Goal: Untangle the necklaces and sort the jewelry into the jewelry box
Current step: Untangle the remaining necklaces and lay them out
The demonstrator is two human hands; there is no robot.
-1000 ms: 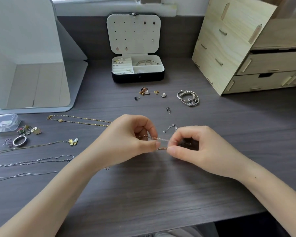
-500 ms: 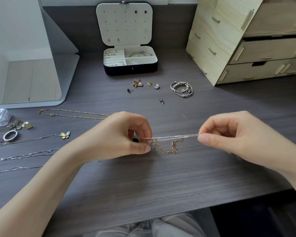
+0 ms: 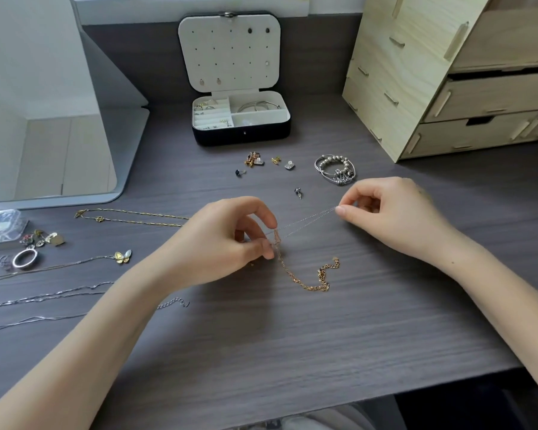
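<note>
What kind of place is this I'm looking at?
Most likely a dressing table or desk at home: what looks like a standing mirror, an open jewelry box and a small wooden drawer unit sit on a dark wood-grain tabletop strewn with loose jewelry.
</note>
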